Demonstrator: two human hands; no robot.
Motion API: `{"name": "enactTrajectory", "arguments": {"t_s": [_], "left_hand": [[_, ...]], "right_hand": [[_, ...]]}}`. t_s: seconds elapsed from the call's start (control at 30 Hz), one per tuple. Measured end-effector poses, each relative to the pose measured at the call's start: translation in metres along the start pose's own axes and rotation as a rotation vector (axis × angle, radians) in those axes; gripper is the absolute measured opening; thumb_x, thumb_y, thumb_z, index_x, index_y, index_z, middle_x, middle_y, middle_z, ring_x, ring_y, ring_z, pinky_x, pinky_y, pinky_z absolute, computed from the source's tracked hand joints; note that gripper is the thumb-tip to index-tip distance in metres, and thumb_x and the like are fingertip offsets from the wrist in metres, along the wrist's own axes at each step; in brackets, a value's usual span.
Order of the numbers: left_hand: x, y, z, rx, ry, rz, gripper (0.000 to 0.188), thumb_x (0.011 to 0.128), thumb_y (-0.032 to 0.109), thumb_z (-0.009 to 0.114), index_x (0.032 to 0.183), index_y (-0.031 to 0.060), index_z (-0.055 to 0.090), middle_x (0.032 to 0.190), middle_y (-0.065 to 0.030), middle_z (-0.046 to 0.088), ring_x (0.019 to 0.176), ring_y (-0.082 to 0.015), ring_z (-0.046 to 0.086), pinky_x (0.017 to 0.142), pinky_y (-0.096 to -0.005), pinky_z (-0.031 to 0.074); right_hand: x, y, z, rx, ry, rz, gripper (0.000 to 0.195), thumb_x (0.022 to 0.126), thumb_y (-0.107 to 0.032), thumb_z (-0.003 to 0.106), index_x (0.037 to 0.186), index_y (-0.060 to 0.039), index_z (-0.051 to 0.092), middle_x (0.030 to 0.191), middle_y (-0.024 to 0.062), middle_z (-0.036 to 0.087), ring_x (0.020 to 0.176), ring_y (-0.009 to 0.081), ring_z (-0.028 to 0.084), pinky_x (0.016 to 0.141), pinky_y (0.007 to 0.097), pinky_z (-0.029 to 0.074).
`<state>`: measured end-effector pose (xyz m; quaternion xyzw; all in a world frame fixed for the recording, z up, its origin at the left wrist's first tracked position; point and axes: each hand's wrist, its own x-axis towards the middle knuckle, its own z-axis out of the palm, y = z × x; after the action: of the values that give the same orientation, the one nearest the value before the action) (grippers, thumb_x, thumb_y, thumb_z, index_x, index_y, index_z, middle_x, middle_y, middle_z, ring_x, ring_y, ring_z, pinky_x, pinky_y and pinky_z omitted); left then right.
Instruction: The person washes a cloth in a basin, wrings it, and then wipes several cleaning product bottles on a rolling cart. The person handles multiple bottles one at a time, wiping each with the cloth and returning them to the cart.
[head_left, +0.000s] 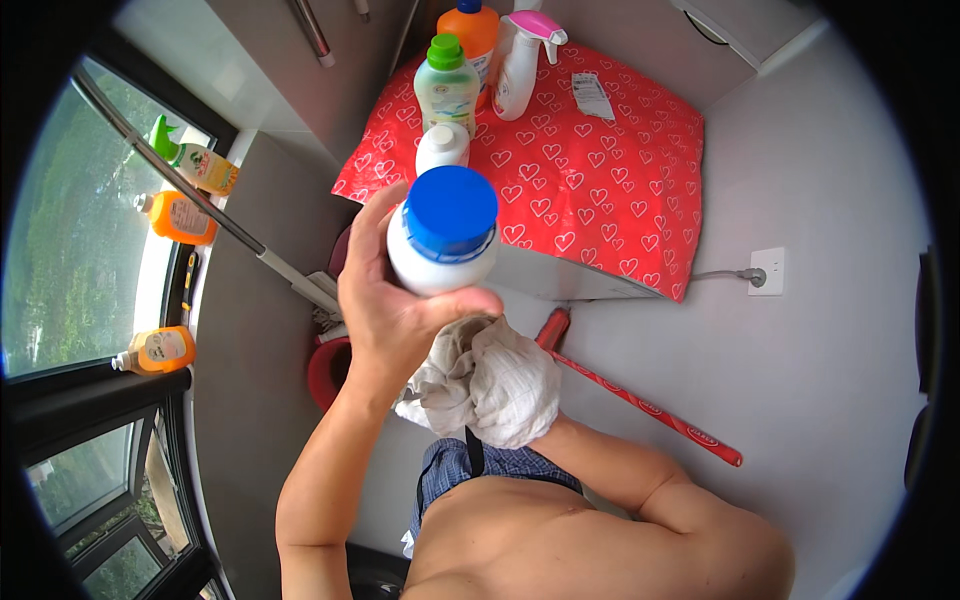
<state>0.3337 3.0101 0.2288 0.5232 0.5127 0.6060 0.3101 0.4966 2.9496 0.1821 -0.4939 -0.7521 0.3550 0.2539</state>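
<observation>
My left hand (379, 292) grips a white plastic bottle (431, 277) with a wide blue screw cap (454, 206), fingers round its far left side and thumb across the near side. Just below it, a crumpled off-white cloth (510, 382) covers my right hand, so its fingers are hidden; only the wrist and forearm (622, 454) show. Beyond the held bottle, a smaller white bottle (442, 146) stands on a red heart-print cover (585, 165). Behind that are a green-capped bottle (446, 90), an orange bottle (469, 30) with a blue cap and a pink-headed spray bottle (517, 75).
On the left windowsill lie a green-headed spray bottle (202, 166), two orange bottles (184, 217) and a black-and-yellow tool (190, 281). A metal pole (202, 202) slants past them. A red bucket (322, 371) and a red-handled tool (649, 409) are below. A plug sits in the wall socket (766, 271).
</observation>
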Motion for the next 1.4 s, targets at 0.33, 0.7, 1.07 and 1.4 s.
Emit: {"name": "enactTrajectory", "arguments": {"t_s": [0.33,0.7,1.07,1.4], "left_hand": [[0.127,-0.118,0.147,0.243,-0.106,-0.157,0.076,0.066,0.022,0.093,0.123,-0.0026,0.051,0.114,-0.0235,0.068,0.109,-0.0364,0.067,0.094,-0.0419,0.054],[0.066,-0.047,0.071,0.174,-0.122,0.000,0.073,0.082,0.015,0.078,0.144,-0.0038,0.044,0.127,-0.0266,0.064,0.118,-0.0359,0.064,0.099,-0.0417,0.051],[-0.351,0.147,-0.131,-0.093,0.483,-0.254,0.040,0.086,0.006,0.073,0.124,0.0004,0.064,0.104,-0.0115,0.072,0.095,-0.0203,0.069,0.086,-0.0349,0.054],[-0.806,0.075,0.045,-0.072,2.001,-1.126,0.040,0.093,0.026,0.072,0.123,0.0007,0.064,0.109,-0.0098,0.069,0.099,-0.0169,0.065,0.086,-0.0299,0.052]], "right_hand": [[-0.013,0.109,0.011,1.339,-0.305,0.537,0.044,0.093,-0.044,0.056,0.084,-0.0003,0.053,0.077,0.0110,0.058,0.079,0.0257,0.062,0.076,0.0404,0.050],[0.016,0.079,0.027,0.157,-0.628,-0.530,0.028,0.076,-0.036,0.074,0.091,-0.0126,0.071,0.095,0.0066,0.070,0.086,0.0258,0.065,0.077,0.0392,0.049],[-0.070,-0.105,0.153,0.244,-1.350,-1.324,0.039,0.058,-0.031,0.081,0.088,-0.0139,0.063,0.081,0.0074,0.061,0.075,0.0333,0.057,0.068,0.0438,0.044],[-0.327,-0.145,0.211,0.254,-2.050,-1.533,0.048,0.067,-0.022,0.087,0.107,-0.0060,0.066,0.100,0.0086,0.066,0.092,0.0305,0.061,0.085,0.0392,0.049]]}}
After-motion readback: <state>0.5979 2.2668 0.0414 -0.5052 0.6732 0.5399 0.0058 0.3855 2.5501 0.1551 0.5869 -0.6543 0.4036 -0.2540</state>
